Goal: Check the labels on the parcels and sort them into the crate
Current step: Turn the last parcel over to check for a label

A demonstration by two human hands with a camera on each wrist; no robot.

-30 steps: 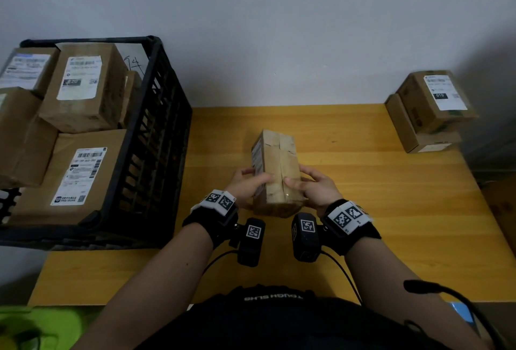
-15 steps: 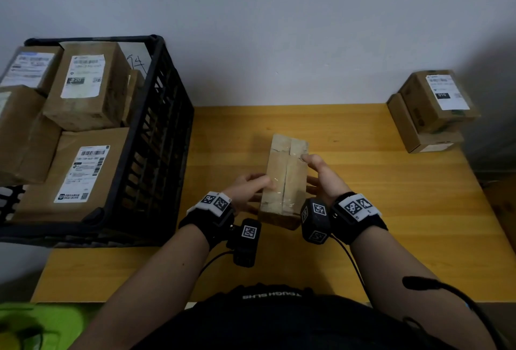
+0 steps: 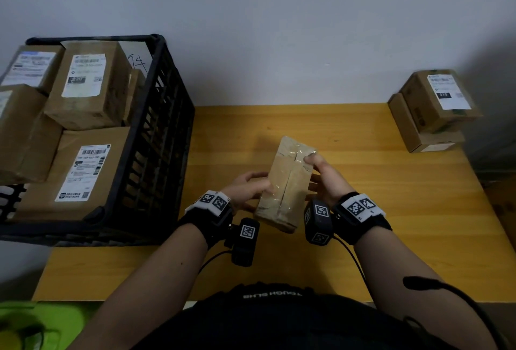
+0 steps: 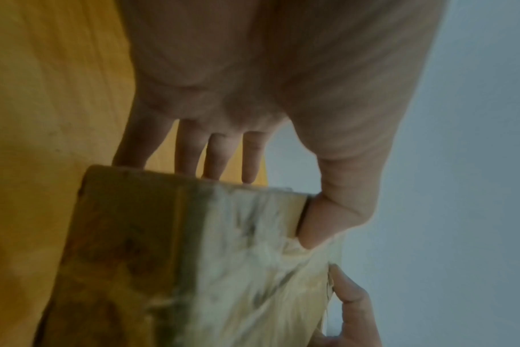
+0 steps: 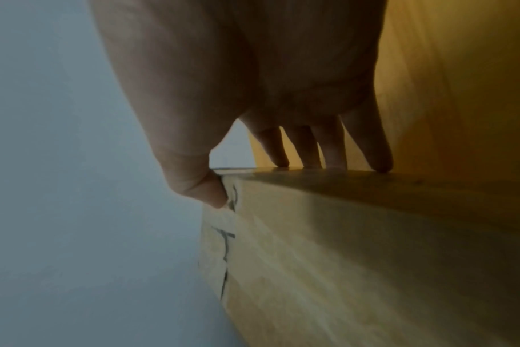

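Since the earlier frames the parcel (image 3: 287, 182) has been turning in the hands, and now its taped seam is facing up, while the right thumb has moved to its far corner. No label is showing on this face.

Going from large to small: the wooden surface (image 3: 418, 224) is carrying everything. The black crate (image 3: 156, 154) is standing on its left side, filled with labelled boxes (image 3: 86, 84). Two stacked boxes (image 3: 435, 109) are sitting at the far right corner, well apart from the hands.

The parcel is being held above the middle of the surface, tilted. The left hand (image 3: 248, 187) is gripping its left side, thumb on top and fingers (image 4: 217, 155) underneath. The right hand (image 3: 326, 179) is pinching the right side, thumb at the upper corner and fingers (image 5: 330, 145) behind.
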